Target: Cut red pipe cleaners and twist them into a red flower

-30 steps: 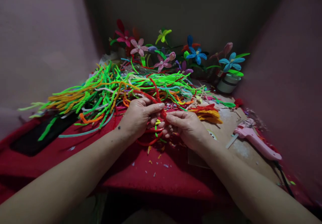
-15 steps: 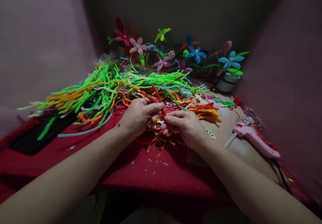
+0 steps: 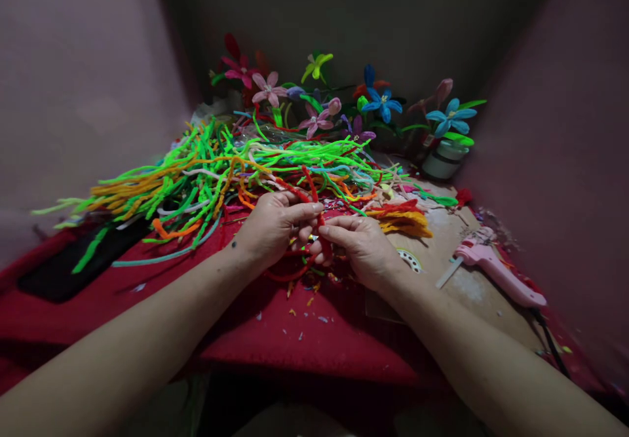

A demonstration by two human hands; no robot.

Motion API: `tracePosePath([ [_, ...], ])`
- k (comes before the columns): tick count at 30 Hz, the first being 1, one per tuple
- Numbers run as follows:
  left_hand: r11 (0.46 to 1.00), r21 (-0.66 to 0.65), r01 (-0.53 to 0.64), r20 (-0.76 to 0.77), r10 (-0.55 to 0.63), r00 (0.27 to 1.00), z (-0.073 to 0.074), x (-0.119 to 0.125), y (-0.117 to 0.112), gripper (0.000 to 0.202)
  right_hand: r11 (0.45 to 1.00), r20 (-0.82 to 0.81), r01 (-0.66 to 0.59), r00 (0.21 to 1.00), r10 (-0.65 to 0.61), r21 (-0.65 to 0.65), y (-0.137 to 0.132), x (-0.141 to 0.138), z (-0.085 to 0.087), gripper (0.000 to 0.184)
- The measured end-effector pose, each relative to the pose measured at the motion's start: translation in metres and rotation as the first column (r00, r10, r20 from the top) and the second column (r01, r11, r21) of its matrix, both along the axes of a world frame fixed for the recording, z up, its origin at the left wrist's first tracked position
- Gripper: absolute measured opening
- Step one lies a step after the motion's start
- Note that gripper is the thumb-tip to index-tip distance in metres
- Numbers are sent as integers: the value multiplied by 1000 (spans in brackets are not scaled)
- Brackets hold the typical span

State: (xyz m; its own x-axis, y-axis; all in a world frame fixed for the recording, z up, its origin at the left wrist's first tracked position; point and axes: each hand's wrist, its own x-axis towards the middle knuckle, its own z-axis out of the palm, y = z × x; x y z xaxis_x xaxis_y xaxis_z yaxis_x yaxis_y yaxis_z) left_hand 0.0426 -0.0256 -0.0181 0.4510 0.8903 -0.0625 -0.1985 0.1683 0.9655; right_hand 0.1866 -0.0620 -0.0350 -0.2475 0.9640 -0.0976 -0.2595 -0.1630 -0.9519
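Between my two hands is a red pipe cleaner [image 3: 310, 185], its fuzzy ends sticking up past the fingers. My left hand [image 3: 279, 224] pinches it between thumb and forefinger. Close beside it, my right hand [image 3: 356, 244] grips the lower part, the fingertips of both hands almost touching. A red loop [image 3: 289, 277] hangs below the hands; whether it belongs to the same piece I cannot tell. Behind the hands lies a heap of green, orange and white pipe cleaners [image 3: 206, 175]. Red and orange pieces [image 3: 405, 221] lie just beyond my right hand.
A pink glue gun [image 3: 496, 270] rests on a cardboard sheet [image 3: 472, 312] at the right. Pipe-cleaner flowers [image 3: 383, 104] and a pale jar [image 3: 445, 160] stand at the back. A dark flat object [image 3: 73, 270] lies at the left. Fluff scraps dot the red cloth [image 3: 275, 342].
Both hands stay almost in place, still gripping the red pipe cleaner. Its upper end has shifted slightly to the right.
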Motion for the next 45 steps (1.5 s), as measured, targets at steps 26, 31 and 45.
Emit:
tracePosePath([
  [26, -96, 813, 575, -420, 587, 692, 25, -25, 9, 18, 987, -47, -156, 986, 157, 23, 6, 11, 5, 14],
  [31, 14, 634, 773, -665, 520, 536, 49, -20, -3, 21, 982, 111, -164, 982, 154, 89, 1, 12, 9, 18],
  [45, 884, -346, 314, -92, -365, 926, 33, -8, -8, 20, 377, 368, -122, 617, -695, 918, -23, 5, 8, 19],
])
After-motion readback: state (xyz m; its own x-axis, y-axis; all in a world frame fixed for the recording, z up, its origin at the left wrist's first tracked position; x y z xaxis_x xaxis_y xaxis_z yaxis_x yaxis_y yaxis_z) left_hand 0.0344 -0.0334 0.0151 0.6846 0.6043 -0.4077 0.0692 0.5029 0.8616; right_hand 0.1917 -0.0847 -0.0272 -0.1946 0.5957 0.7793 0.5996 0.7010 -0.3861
